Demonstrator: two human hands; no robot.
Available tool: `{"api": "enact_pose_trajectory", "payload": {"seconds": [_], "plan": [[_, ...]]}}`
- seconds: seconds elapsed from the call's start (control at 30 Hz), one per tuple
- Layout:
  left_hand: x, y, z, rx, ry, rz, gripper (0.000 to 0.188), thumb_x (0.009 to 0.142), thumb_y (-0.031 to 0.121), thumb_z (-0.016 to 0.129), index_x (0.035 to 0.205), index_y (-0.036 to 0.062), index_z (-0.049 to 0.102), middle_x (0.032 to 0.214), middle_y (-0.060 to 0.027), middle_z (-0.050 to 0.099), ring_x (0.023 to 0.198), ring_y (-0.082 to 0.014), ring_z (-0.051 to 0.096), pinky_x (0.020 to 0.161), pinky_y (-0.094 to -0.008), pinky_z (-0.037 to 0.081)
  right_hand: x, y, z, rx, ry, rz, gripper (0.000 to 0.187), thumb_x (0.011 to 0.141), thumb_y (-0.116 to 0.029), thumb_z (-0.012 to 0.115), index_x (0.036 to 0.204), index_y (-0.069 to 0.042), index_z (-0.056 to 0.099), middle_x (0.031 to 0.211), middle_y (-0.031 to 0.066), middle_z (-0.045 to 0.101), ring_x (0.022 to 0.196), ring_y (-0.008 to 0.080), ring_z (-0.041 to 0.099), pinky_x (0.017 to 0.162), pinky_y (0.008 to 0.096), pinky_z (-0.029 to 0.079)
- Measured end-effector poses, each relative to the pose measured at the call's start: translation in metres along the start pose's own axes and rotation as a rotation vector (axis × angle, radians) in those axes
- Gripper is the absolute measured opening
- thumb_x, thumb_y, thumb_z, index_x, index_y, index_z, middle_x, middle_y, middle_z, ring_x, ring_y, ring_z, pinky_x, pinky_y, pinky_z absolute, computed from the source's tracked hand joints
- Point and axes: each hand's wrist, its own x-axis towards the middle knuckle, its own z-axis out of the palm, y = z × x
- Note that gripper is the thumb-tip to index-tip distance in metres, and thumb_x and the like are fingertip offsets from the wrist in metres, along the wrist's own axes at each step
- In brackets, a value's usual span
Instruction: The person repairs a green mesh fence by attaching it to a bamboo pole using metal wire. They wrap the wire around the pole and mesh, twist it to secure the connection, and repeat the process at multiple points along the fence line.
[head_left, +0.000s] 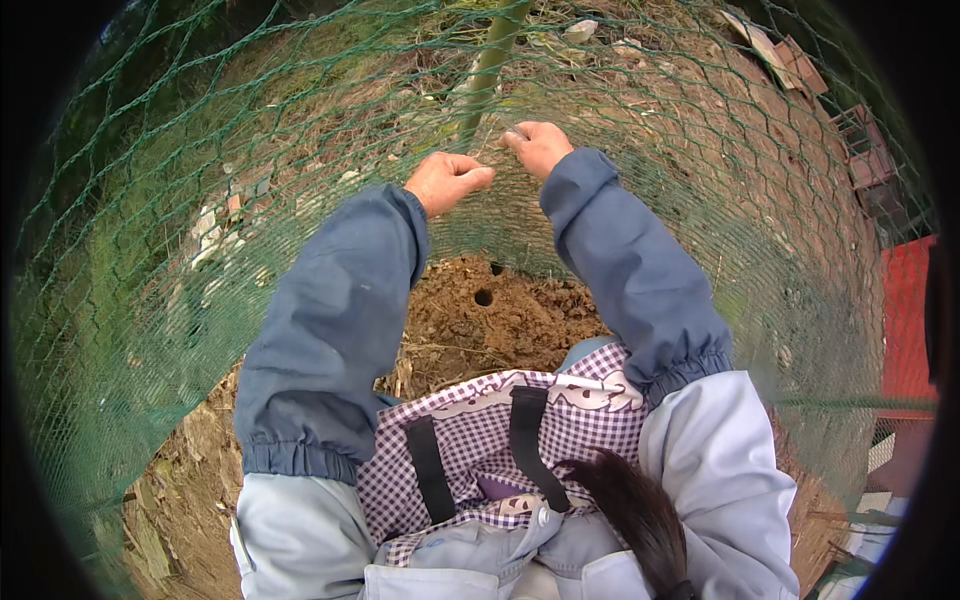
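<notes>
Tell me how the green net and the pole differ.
The net is a mesh of thin strands; the pole is one thick length. The net spreads across much of the view; the pole shows only near the top middle. The net is darker, the pole yellower. Both are greenish.

Left arm [325, 330] and right arm [640, 245] extended forward past the checked apron [470, 460], elbows bent, one carried at each side of it. Left grip [447, 184] held beyond the apron, fingers curled, thumb laid against index. Right grip [538, 146] held slightly farther from the apron, fingers folded inward. Grips positioned near each other, apart.
</notes>
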Motion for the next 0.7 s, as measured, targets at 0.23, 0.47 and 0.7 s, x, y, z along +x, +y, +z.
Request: {"api": "enact_pose_trajectory", "payload": {"seconds": [0.23, 0.47, 0.7], "plan": [[0.004, 0.0, 0.006, -0.439, 0.356, -0.274, 0.028, 0.09, 0.019, 0.057, 0.104, -0.0043, 0.061, 0.082, -0.0075, 0.065, 0.059, -0.0112, 0.059, 0.05, -0.0244, 0.048, -0.014, -0.001, 0.025, 0.034, 0.033, 0.009, 0.03, 0.089, -0.029, 0.056, 0.109, -0.008, 0.065, 0.09, 0.0151, 0.066, 0.083, 0.025, 0.063, 0.075, 0.0375, 0.047], [0.013, -0.045, 0.003, -0.479, 0.309, -0.469, 0.03, 0.091, 0.023, 0.056, 0.101, -0.0048, 0.062, 0.084, -0.0097, 0.065, 0.066, -0.0174, 0.063, 0.058, -0.0289, 0.053, -0.019, 0.001, 0.05, -0.104, -0.178, 0.107, 0.036, 0.092, -0.027, 0.05, 0.125, -0.012, 0.055, 0.107, 0.0156, 0.064, 0.099, 0.0284, 0.061, 0.086, 0.0392, 0.047], [0.005, -0.096, 0.011, -0.259, 0.118, -0.166, 0.041, 0.094, 0.014, 0.051, 0.131, -0.0009, 0.044, 0.12, -0.0136, 0.057, 0.108, -0.0204, 0.057, 0.088, -0.0309, 0.049, 0.013, 0.007, 0.057, -0.577, -0.566, -0.099, 0.045, 0.094, -0.02, 0.045, 0.137, -0.011, 0.037, 0.117, 0.0073, 0.06, 0.105, 0.0247, 0.055, 0.086, 0.0385, 0.047]]}}
